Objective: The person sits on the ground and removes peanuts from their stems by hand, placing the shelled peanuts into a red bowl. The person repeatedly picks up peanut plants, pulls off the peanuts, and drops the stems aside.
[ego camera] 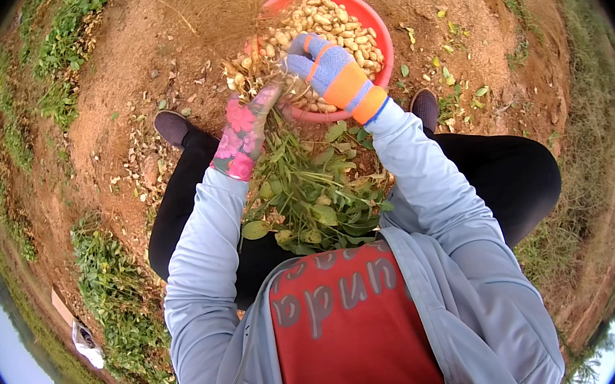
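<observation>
My left hand (pixel 242 128), in a pink-flowered glove, grips a bunch of peanut plants (pixel 304 186) by the stems near the roots. The leafy tops hang back towards my lap. Roots with unshelled peanuts (pixel 242 75) stick out beyond that hand, at the near left rim of a red plastic basin (pixel 384 32). My right hand (pixel 322 66), in a blue and orange knit glove, is over the basin with its fingertips at the roots. Whether those fingers are closed on a pod is hidden. Many loose peanuts in their shells (pixel 347 30) fill much of the basin.
Bare reddish soil (pixel 125 59) with scattered dry leaves surrounds my feet. A heap of green plants (pixel 119 301) lies at my left, with a white bag (pixel 86 344) beyond it. Dry grass (pixel 592 173) runs along the right. My shoes (pixel 171 128) flank the basin.
</observation>
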Motion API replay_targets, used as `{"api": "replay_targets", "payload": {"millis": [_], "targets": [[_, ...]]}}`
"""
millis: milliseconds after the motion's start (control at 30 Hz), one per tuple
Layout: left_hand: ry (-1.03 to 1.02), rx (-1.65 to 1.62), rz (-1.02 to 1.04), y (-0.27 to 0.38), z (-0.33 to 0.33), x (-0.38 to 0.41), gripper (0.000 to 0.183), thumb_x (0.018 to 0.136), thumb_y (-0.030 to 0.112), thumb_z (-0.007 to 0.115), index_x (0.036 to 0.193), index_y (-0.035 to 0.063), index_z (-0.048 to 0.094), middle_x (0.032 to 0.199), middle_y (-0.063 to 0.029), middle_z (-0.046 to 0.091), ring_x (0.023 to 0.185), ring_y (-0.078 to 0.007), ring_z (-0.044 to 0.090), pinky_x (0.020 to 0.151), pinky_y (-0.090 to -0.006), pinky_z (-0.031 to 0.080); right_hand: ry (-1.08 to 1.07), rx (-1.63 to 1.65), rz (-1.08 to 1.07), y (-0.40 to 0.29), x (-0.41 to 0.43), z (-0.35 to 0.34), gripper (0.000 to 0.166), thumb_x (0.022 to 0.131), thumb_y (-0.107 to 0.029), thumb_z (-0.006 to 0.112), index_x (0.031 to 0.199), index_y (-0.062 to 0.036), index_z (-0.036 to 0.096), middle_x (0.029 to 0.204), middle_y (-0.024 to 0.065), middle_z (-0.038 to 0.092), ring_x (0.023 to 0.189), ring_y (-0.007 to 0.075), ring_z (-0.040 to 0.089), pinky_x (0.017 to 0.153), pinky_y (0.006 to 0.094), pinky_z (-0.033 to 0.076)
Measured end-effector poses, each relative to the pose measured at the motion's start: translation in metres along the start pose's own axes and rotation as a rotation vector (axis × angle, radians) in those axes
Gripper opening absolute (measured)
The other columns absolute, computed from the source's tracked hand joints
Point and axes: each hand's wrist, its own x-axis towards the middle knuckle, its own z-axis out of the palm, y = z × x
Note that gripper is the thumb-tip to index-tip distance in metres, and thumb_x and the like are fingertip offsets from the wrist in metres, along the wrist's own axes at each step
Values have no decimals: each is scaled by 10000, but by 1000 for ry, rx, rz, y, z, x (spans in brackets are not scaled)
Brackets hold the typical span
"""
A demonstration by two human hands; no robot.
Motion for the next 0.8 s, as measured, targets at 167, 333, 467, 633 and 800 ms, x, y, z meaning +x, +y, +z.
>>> {"api": "replay_targets", "payload": {"millis": [167, 333, 467, 633, 800], "targets": [[-64, 22, 26, -19, -3, 7, 330, 893, 100, 551, 1176, -64, 502, 1149, -127, 586, 1017, -166, 590, 885, -272, 476, 365, -135, 423, 8, 18, -3, 328, 806, -308, 644, 869, 6, 575, 751, 149, 620, 722, 271, 596, 665, 346, 463], [16, 206, 286, -21, 5, 5, 343, 830, 105, 631, 1124, -40, 531, 1041, -113, 635, 925, -182, 622, 794, -300, 494, 424, -188, 0, 30, 12, -8, 331, 777, -235, 687, 994, 0, 600, 975, 110, 608, 779, 227, 602, 688, 339, 497], [234, 619, 326, -28, 5, 10, 472, 748, 276, 728, 1063, -19, 539, 957, -122, 644, 842, -221, 626, 714, -327, 485, 186, 167, -102, 2, -8, -8, 318, 752, -189, 690, 1029, -53, 613, 796, 78, 579, 680, 188, 555, 624, 300, 474], [286, 458, 409, -63, -25, 34, 497, 714, 368, 745, 913, -32, 528, 773, -123, 596, 674, -233, 561, 592, -348, 439, 171, 102, -43, -36, -14, 16, 318, 724, -149, 701, 1031, -107, 630, 824, 89, 575, 719, 183, 563, 655, 304, 470], [327, 646, 419, -57, -23, 28, 485, 711, 368, 746, 829, -38, 508, 659, -109, 535, 581, -217, 490, 523, -357, 398, 152, -41, -173, -33, -12, 16, 299, 742, -159, 689, 1027, -95, 628, 866, 101, 593, 764, 198, 577, 689, 314, 479]]}}
